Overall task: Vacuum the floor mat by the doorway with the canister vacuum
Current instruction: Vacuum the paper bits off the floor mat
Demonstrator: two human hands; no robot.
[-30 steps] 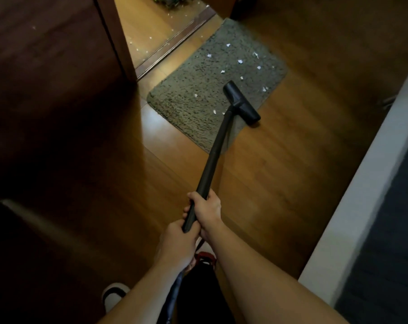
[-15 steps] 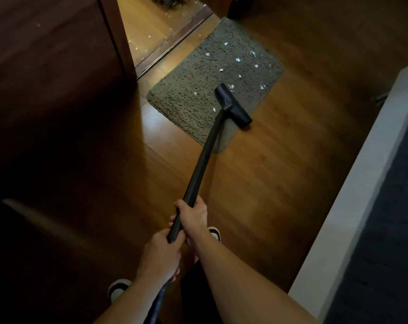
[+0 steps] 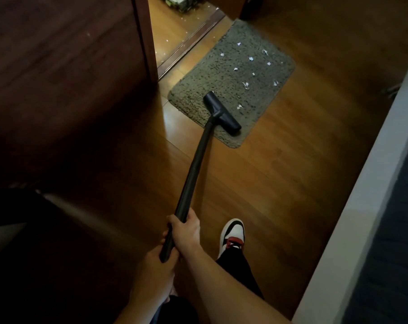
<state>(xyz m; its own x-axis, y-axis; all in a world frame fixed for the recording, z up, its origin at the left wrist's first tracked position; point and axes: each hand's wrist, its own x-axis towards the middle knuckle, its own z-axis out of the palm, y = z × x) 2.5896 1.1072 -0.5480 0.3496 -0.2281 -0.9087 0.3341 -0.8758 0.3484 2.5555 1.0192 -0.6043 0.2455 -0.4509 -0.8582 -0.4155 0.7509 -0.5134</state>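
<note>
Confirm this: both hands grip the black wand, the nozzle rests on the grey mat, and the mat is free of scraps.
One part is wrong: the grey mat is not free of scraps. The head view shows white paper scraps scattered on it, mostly beyond the nozzle. The rest holds: the left hand and right hand grip the black wand, nozzle resting on the mat.

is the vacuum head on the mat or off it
On the mat: the vacuum head sits on the mat's near end, grey pile showing on every side of it.
</note>
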